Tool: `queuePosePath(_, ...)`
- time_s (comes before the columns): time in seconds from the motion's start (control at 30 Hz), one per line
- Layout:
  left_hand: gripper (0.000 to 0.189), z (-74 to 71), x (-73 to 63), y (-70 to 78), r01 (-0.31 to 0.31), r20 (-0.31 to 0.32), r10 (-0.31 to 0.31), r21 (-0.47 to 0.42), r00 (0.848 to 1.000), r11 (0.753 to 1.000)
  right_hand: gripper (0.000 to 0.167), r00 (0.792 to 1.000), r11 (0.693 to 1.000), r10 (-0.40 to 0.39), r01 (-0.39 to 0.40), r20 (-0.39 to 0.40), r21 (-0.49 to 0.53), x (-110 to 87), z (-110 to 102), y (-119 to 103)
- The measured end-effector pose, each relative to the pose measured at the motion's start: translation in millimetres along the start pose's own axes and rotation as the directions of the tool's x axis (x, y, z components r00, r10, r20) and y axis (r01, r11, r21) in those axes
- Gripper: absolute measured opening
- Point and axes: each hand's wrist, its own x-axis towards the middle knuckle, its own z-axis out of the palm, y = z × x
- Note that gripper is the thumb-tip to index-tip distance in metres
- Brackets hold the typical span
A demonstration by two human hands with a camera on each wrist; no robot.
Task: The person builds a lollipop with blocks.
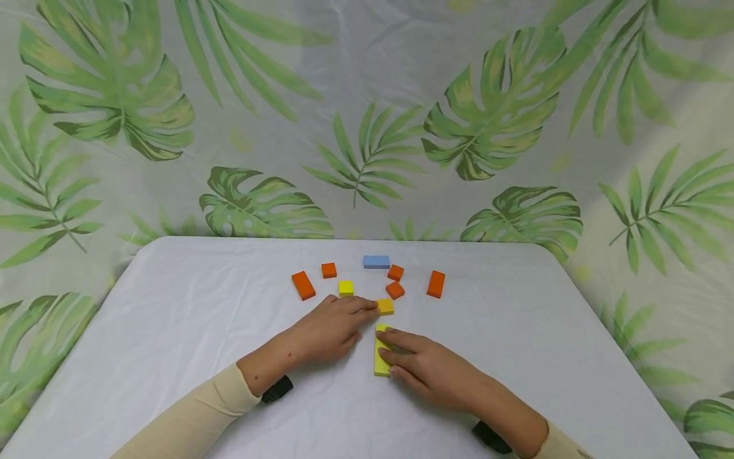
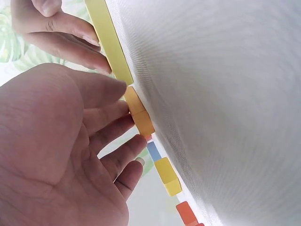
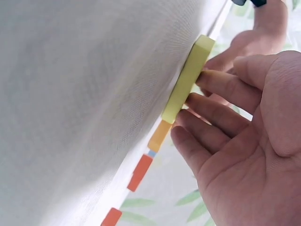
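Note:
My left hand [image 1: 332,328] reaches in from the left, its fingertips touching the left end of a small orange-yellow block [image 1: 387,306]. In the left wrist view its fingers are gently bent beside that block [image 2: 139,110]. My right hand [image 1: 438,370] rests its outstretched fingers on a long pale yellow block [image 1: 381,357] lying lengthwise toward me. The right wrist view shows the fingertips against the face of this long block [image 3: 188,77]. Just beyond the left hand lies a small bright yellow block [image 1: 346,287].
Farther back lie a blue block [image 1: 376,262], a small orange block [image 1: 329,270], and two more small orange blocks, one [image 1: 395,272] behind the other [image 1: 395,291]. Longer orange blocks lie left [image 1: 303,285] and right [image 1: 436,284]. A white cloth [image 1: 189,306] covers the table before a leaf-patterned backdrop [image 1: 367,159].

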Motion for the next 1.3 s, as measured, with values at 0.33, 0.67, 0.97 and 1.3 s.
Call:
queuePosePath(0.33, 0.046, -0.5, 2.1, 0.9, -0.014, -0.007, 0.014, 0.018, 1.0, 1.0, 0.042, 1.0, 1.0, -0.019, 0.019, 0.004, 0.002, 7.4, 0, -1)
queuePosePath(0.67, 0.045, -1.0, 1.2, 0.2, -0.016, -0.01, 0.016, 0.01, 1.0, 1.0, 0.041, 1.0, 1.0, -0.017, 0.016, 0.005, 0.022, 9.8, 0, -2)
queuePosePath(0.97, 0.045, -2.1, 0.0, -0.3, -0.021, -0.018, 0.021, 0.014, 1.0, 1.0, 0.041, 1.0, 1.0, 0.006, -0.007, 0.022, 0.022, 12.2, 0, -2)
queuePosePath(1.3, 0.048, -1.8, -1.4, -1.0, -0.029, -0.003, 0.029, 0.0, 1.0, 1.0, 0.041, 1.0, 1.0, 0.014, -0.015, 0.027, 0.008, 12.7, 1, -3)
